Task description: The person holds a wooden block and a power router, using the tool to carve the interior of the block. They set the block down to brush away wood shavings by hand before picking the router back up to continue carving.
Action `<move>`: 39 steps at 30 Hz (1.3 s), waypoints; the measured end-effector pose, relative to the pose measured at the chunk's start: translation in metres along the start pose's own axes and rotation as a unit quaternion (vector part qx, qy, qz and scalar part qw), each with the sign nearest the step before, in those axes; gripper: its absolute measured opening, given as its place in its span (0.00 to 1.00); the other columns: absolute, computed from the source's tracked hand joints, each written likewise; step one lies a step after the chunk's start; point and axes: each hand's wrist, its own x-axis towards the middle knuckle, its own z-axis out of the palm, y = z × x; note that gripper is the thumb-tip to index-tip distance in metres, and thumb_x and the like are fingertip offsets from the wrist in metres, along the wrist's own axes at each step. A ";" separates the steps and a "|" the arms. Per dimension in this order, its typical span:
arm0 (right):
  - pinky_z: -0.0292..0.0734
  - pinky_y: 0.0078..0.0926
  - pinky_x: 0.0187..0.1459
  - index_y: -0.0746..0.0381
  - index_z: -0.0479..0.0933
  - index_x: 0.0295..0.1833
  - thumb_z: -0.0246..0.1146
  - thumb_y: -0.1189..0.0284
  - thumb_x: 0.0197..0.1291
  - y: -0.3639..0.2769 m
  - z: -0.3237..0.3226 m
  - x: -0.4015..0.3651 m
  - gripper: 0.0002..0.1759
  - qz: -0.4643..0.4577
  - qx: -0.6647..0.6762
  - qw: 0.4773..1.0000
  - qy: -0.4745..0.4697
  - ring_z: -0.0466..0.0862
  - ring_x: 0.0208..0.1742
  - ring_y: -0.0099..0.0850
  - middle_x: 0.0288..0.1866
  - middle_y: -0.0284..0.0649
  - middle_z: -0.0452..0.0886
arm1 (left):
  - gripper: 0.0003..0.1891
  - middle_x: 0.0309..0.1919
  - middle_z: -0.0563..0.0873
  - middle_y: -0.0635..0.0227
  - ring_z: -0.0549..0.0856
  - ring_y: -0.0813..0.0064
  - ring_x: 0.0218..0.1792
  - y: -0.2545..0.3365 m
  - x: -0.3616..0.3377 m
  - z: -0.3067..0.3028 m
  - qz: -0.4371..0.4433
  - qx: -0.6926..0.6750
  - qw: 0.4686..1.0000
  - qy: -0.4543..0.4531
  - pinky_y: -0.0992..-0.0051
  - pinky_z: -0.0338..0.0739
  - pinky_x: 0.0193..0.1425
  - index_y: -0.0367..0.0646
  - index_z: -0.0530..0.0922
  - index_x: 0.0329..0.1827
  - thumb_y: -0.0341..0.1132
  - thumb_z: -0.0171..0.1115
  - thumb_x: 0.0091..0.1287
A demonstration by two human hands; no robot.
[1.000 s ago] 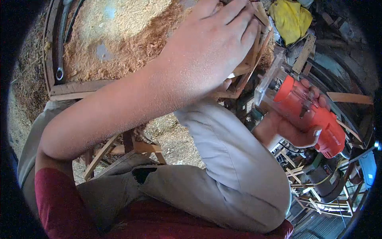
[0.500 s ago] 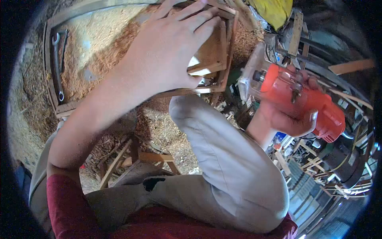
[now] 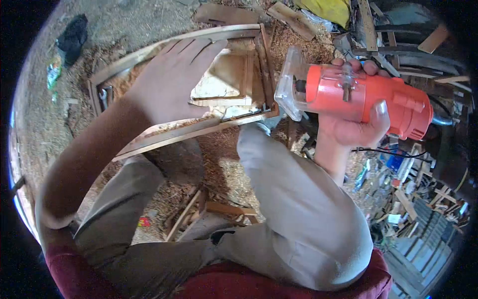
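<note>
My left hand [image 3: 174, 82] lies flat with fingers stretched out, over the shallow wooden tray [image 3: 177, 138]. Beside its fingertips, a small wooden frame piece [image 3: 247, 74] sits in the tray's right end, on a pale board. Whether the hand presses on anything beneath it is hidden. In my right hand [image 3: 356, 127] is a red trim router [image 3: 383, 99] with a clear plastic base, held sideways just right of the tray. A wrench [image 3: 104, 97] rests at the tray's left end among wood shavings.
My raised knee [image 3: 259, 149] is just below the tray's right corner. Wood scraps [image 3: 406, 204] and a dark cord [image 3: 393, 151] lie at the right. A yellow sack [image 3: 326, 11] is at the top, a dark bag [image 3: 72, 40] at the upper left. Shavings cover the ground.
The view has shifted, showing more ground beyond the tray. My left hand has slid left across the tray, uncovering the small frame piece. The router has turned more level.
</note>
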 end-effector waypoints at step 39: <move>0.85 0.39 0.43 0.66 0.74 0.51 0.66 0.65 0.57 -0.285 0.184 -0.035 0.21 0.251 0.103 0.948 -0.165 0.85 0.39 0.36 0.41 0.43 0.82 | 0.15 0.50 0.83 0.61 0.81 0.64 0.54 0.230 -0.202 -0.276 0.082 -0.091 0.901 0.416 0.67 0.72 0.63 0.41 0.81 0.53 0.35 0.66 0.66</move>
